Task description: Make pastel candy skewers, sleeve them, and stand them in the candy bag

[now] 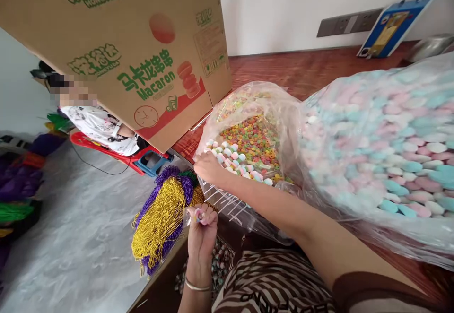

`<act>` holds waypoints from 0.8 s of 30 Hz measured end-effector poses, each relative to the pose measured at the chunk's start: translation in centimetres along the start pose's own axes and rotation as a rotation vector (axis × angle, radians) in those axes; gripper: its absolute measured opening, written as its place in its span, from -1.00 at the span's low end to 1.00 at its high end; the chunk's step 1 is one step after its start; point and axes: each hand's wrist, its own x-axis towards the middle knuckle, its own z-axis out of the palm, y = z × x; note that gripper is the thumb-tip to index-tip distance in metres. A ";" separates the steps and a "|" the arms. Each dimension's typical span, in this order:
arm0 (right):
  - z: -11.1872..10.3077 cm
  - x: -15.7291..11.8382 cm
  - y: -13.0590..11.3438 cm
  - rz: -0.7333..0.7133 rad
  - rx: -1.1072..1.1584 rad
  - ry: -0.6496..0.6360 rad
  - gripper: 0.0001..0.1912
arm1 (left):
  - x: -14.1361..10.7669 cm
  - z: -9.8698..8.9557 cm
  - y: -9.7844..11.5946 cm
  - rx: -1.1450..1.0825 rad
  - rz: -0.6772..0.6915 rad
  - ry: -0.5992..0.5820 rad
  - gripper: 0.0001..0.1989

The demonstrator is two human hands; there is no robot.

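1. Your right forearm covers part of the candy sticks (227,152), so some sticks show only as candy beads or bare ends.
2. Your right hand (210,167) is at their left end, fingers curled in; can't tell whether it's pinching anything.
3. Your left hand (201,225) is closed, thumb and fingers pinching a small pastel piece (199,216) – mostly hidden by the fingers, exact shape unclear.
4. Near, below your left hand: a carton (159,266) with small mixed pieces inside, cut off by your clothing and too blurred to identify.
5. Clear bag (289,128) on the red-brown table (269,69): open toward you, full of coloured rings (248,135). The candy sticks lie at its near-left part.
6. Bigger clear bag (340,109) to the right, packed with pink, white and blue candies (423,183); right side out of frame.
7. Stick axes run roughly parallel – bare white ends point near-left, candy ends far-right.
8. Far left, the Macaron box (124,34) is cropped at the top and partly blocks a co-worker (94,124).
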 end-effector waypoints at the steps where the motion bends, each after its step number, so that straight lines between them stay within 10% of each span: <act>1: -0.3 0.2 0.4 0.018 -0.012 -0.002 -0.77 | 0.4 0.2 -0.1 0.004 -0.002 -0.004 -0.56; 7: -5.0 -4.8 7.1 0.319 -0.113 -0.042 -0.74 | 3.1 3.9 -2.6 0.123 -0.042 0.048 -0.58; 13: -9.0 -16.5 11.3 0.568 -0.181 -0.050 -0.80 | 4.4 9.1 -8.4 0.184 -0.190 0.059 -0.58; 19: -9.4 -34.4 8.2 0.802 0.265 0.650 -0.79 | 3.7 11.8 -14.6 0.243 -0.351 -0.029 -0.55; 24: -7.5 -44.0 4.6 0.929 0.400 0.811 -0.80 | 2.7 13.4 -19.4 0.304 -0.430 -0.079 -0.55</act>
